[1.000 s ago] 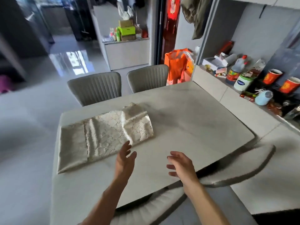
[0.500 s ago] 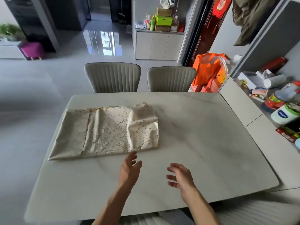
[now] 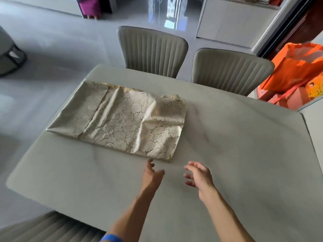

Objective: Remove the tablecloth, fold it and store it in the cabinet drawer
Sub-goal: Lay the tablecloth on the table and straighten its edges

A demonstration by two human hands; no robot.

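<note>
Soft daylight, window glare on the far floor (image 3: 167, 21), wide-angle bending and blur toward the edges.

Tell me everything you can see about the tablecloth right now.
The tablecloth is cream fabric with a gold lace-like leaf pattern, folded into a flat, wrinkled rectangle. Its far right corner lifts slightly. It lies on the left half of the pale table, set askew. Neither hand touches it; the left hand hovers just short of its near edge.
</note>
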